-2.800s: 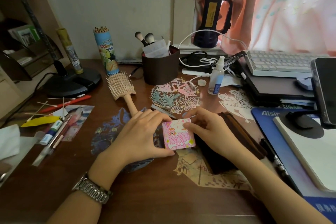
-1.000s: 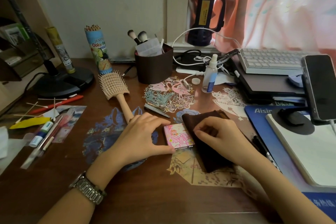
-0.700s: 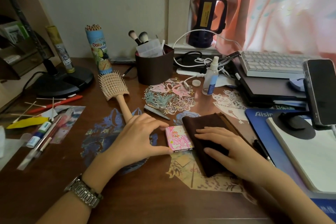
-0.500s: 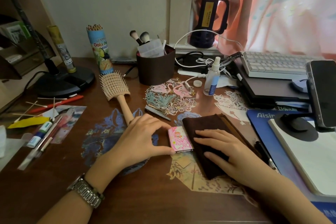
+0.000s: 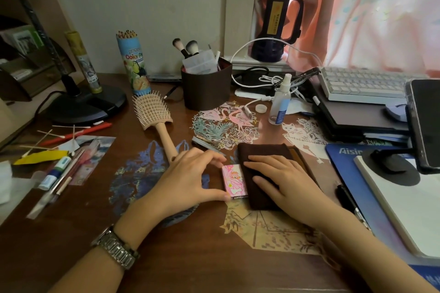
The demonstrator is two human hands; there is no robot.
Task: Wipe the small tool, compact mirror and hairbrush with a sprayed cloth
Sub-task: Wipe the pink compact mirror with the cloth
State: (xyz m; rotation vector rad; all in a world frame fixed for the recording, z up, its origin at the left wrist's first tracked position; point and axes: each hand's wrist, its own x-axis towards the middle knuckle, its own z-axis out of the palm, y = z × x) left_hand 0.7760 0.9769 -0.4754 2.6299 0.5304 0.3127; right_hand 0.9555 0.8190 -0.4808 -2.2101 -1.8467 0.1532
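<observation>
the compact mirror point(image 5: 234, 181), small, stiff and likely slippery, lay flat near the middle of the surface point(image 5: 195, 250), its edges pinched by the left hand point(image 5: 190, 181) while the right hand point(image 5: 283, 183) pressed the soft cloth point(image 5: 262, 152) flat across it with straight fingers.

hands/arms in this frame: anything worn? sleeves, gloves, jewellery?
Both forearms are bare as far as the frame shows: no sleeves and no gloves. The left hand has a silver metal link-band wristwatch at the wrist. The right hand shows no rings, and its wrist is bare.
</observation>
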